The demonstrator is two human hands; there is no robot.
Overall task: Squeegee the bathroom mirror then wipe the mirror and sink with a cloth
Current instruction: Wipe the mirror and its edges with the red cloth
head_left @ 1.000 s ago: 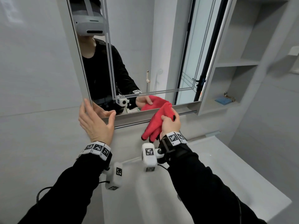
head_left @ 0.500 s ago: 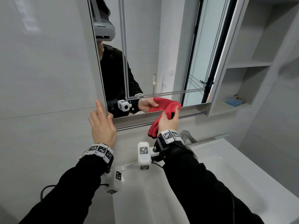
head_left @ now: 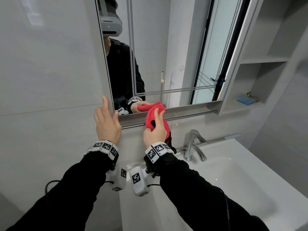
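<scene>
Mirror (head_left: 166, 55) edge now meets the flat left hand (head_left: 106, 125); right hand (head_left: 155, 132), lower, grips the red cloth (head_left: 153, 114)

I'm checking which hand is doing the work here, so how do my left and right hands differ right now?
The right hand grips the red cloth, fingers curled round it; the left hand holds nothing, its fingers straight. The left hand rests at the lower left corner of the mirror; the right hand sits further right, below the mirror's bottom edge, pushing the cloth up against it. Both wear marker-patterned wristbands over black sleeves and are raised above the sink.
</scene>
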